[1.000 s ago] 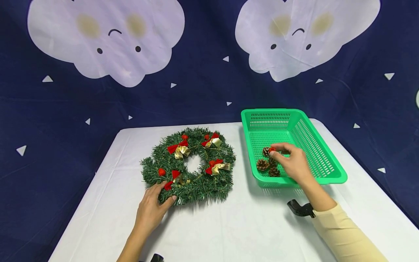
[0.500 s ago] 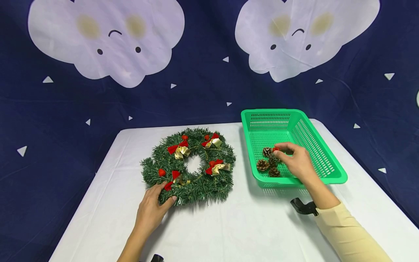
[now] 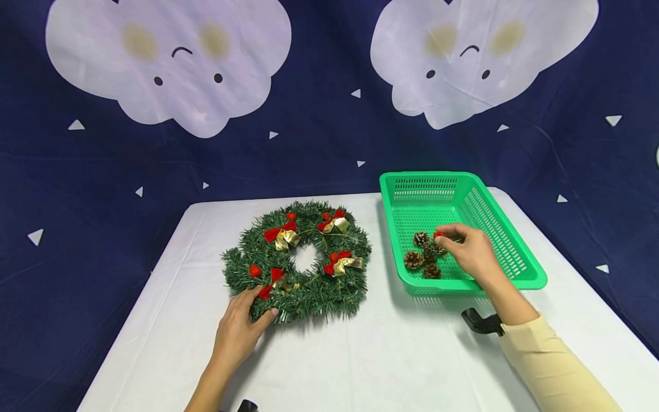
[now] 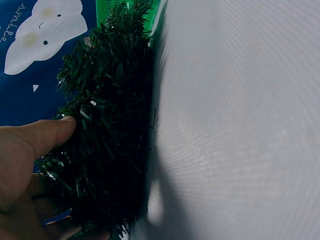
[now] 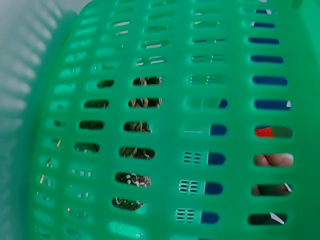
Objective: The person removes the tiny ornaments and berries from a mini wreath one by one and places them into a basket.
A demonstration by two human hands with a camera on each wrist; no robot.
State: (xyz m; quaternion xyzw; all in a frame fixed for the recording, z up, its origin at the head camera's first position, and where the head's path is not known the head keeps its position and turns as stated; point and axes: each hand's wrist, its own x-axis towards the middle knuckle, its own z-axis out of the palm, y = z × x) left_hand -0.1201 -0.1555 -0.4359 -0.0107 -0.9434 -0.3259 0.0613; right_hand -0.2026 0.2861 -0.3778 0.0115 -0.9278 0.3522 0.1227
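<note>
A green tinsel wreath (image 3: 329, 294) with red bows, gold ribbons and small red ornaments lies on the table, left of centre. My left hand (image 3: 238, 329) grips its near-left edge, and the left wrist view has the thumb (image 4: 55, 135) against the tinsel. Over the near part of a green plastic basket (image 3: 465, 287), my right hand (image 3: 471, 252) pinches a small red ornament (image 3: 438, 235) between thumb and fingertips. Below and left of that hand several pinecones (image 3: 413, 260) sit in the basket. The right wrist view sees a bit of red (image 5: 264, 132) and fingers through the basket slots.
A white cloth covers the table (image 3: 381, 355). Behind it hangs a dark blue backdrop (image 3: 319, 154) with white clouds. The basket's raised walls stand around the pinecones. A black wrist mount (image 3: 481, 321) sits below my right wrist.
My right hand has shifted slightly right over the basket with the red ornament, away from the pinecones. My left hand and the wreath stay where they were.
</note>
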